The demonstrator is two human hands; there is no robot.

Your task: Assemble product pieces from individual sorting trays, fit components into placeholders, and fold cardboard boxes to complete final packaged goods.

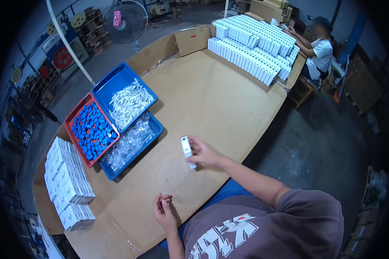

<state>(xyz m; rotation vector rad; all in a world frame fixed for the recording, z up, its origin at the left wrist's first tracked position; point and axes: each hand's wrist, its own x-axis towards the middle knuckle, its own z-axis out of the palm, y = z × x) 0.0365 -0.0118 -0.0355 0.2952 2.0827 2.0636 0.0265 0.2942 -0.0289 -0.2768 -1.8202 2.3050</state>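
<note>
A slim white box (pixel 187 147) with a small dark patch at its upper end is gripped in my right hand (pixel 204 153). It is held slightly tilted above the middle of the cardboard-covered table (pixel 190 99). My left hand (pixel 163 210) is near the front edge of the table, fingers loosely bent and apart, with nothing in it. Beyond the left hand is a blue tray of clear plastic bags (pixel 127 144). Rows of similar white boxes (pixel 250 47) stand packed together at the far end.
A red tray (pixel 89 163) holds small blue pieces; a blue tray (pixel 103 88) holds slim white pieces. Flat white boxes (pixel 69 185) are stacked at the left edge. A cardboard rim (pixel 160 56) borders the far side. Another person (pixel 320 54) sits at the far right; a fan (pixel 125 21) stands behind.
</note>
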